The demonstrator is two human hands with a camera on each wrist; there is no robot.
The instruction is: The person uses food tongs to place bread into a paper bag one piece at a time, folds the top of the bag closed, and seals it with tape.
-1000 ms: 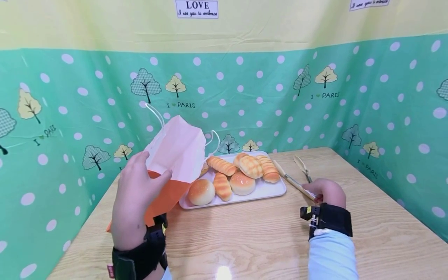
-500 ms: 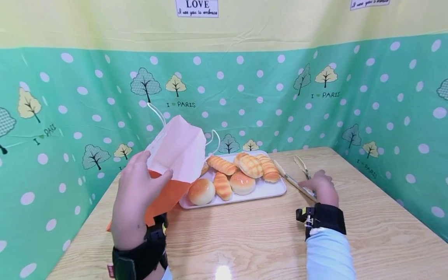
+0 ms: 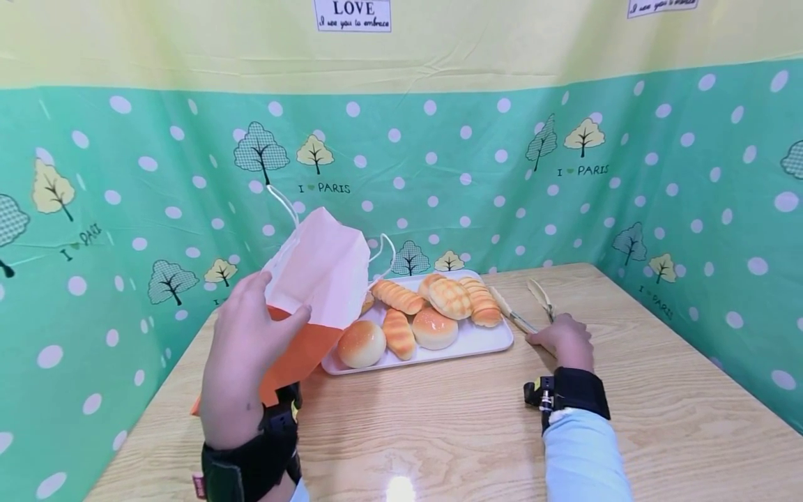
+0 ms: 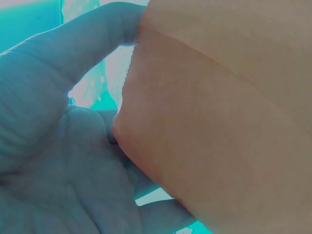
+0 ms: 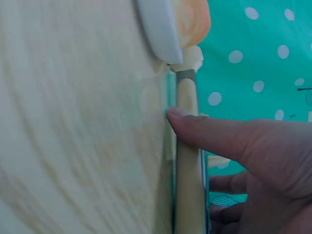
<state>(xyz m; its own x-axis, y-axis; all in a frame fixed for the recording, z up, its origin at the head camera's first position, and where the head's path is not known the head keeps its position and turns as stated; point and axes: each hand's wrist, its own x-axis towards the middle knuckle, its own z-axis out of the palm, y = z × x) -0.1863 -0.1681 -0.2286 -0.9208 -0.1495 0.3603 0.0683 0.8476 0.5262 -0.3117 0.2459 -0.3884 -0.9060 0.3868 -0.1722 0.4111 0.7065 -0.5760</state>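
- Paper bag (image 3: 323, 268), orange outside and white inside: left side of the table (image 3: 477, 432), overlapping the tray's left end in view. Mouth faces up and toward the wearer; base hidden, so upright or tilted cannot be told.
- Left hand (image 3: 245, 341): at the bag's near rim, thumb and fingers wide apart, tips partly hidden by paper; seemingly spread to keep the mouth open.
- Tongs (image 3: 504, 305): right of the tray, under the right hand. Long axis front to back, slanting left; parted tips point away from the wearer, one just beside the tray.
- Right hand (image 3: 563, 340): grips the tongs, thumb along one arm, fingers opposite; presumably for control of both arms.
- Tray (image 3: 495, 341), white: crosswise, bearing bread (image 3: 362, 344); central, presumably for reach from either side.
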